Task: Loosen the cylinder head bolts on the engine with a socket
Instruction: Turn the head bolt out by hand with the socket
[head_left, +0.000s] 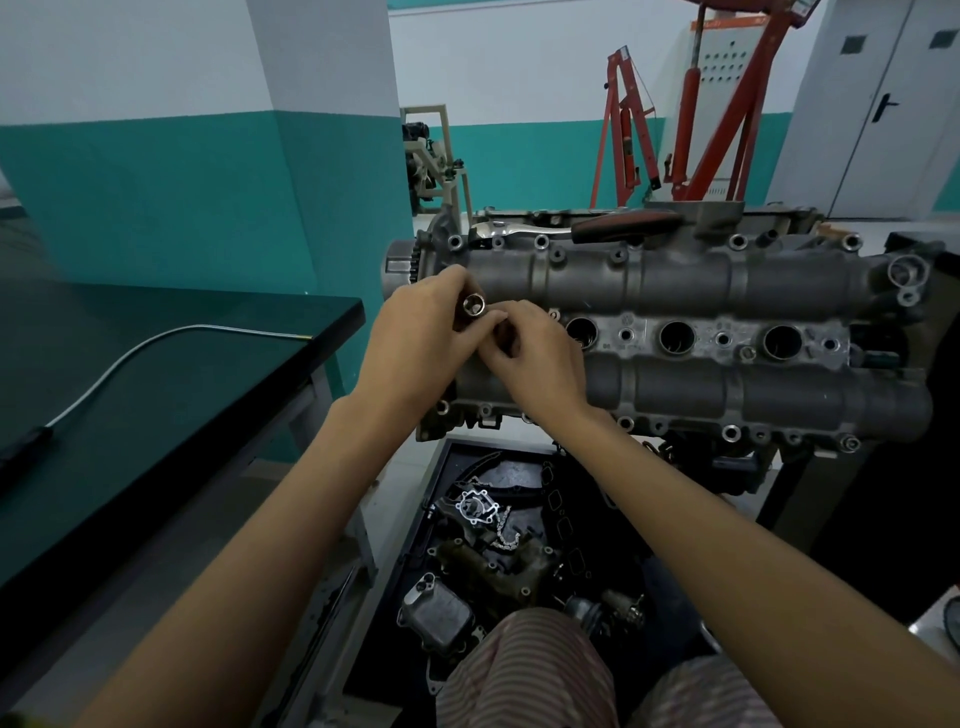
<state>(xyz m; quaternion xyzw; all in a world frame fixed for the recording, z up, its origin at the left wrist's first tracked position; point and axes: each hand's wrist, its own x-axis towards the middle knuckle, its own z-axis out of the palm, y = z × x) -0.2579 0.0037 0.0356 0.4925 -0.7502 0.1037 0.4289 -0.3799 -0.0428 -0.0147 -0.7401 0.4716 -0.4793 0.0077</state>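
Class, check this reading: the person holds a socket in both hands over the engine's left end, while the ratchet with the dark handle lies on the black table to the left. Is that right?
Not quite. The head view shows the ratchet lying on top of the engine, along its far edge, not on the black table. The rest holds: left hand and right hand hold the socket.

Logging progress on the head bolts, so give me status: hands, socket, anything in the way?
Left hand grips socket, open end up. Right hand pinches at its lower end. Ratchet lies idle on far edge of engine. Nothing blocking.
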